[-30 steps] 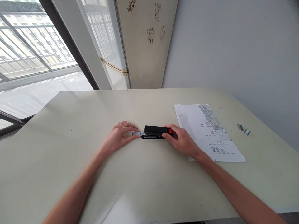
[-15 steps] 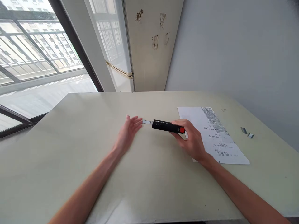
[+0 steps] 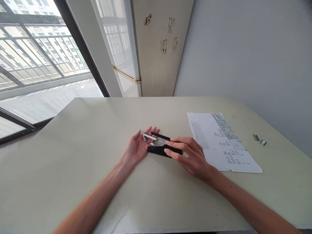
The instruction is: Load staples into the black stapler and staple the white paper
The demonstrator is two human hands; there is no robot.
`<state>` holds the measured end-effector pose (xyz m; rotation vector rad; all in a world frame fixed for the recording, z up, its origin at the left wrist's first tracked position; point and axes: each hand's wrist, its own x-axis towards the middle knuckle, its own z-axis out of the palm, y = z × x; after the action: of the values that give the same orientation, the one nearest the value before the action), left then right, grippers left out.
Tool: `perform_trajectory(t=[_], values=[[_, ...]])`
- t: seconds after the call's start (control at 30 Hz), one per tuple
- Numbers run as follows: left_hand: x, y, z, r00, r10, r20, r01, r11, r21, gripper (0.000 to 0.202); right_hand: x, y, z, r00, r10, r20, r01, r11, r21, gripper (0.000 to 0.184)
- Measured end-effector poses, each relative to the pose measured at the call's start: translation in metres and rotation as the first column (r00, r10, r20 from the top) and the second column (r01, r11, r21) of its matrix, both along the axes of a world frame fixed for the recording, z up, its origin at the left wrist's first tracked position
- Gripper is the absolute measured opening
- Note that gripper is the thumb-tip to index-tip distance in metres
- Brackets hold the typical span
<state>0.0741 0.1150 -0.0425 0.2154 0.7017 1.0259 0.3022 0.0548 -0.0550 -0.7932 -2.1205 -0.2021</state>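
Note:
In the head view my right hand [image 3: 188,154] grips a black stapler [image 3: 159,150], its fingers and thumb round the rear end. The stapler lies on its side in the grip, with its jaws apart and the silvery metal magazine showing between them. Palm up under the front end is my left hand [image 3: 137,146], fingers spread. A short grey strip, probably staples, [image 3: 145,138] is at the magazine's tip over the left palm; whether it touches the palm I cannot tell.
A printed sheet of paper [image 3: 207,130] lies on the pale table [image 3: 109,130], right of the stapler. Two small grey staple pieces [image 3: 259,140] rest farther right. A fridge [image 3: 156,71] and a wall stand behind the table, with a window [image 3: 36,48] at left.
The stapler has come left and nearer me, turned so its separated jaws show. My left hand has shifted right, under its front end. A small grey strip now shows at the tip.

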Motion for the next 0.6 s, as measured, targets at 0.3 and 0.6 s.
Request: perform_trajectory(t=[0.3,0.6], values=[[0.000,0.002,-0.003,0.998,0.009,-0.055,-0.011,0.999,-0.030,0.036,0.008,0.000,0.001,0.999,-0.045,-0.023,0.045,0.999,0.024,0.038],[-0.006,0.007,-0.012,0.920,-0.024,-0.391,0.126,0.964,0.236,0.016,0.020,0.002,0.011,0.988,-0.120,-0.092,0.126,0.990,0.059,0.045]])
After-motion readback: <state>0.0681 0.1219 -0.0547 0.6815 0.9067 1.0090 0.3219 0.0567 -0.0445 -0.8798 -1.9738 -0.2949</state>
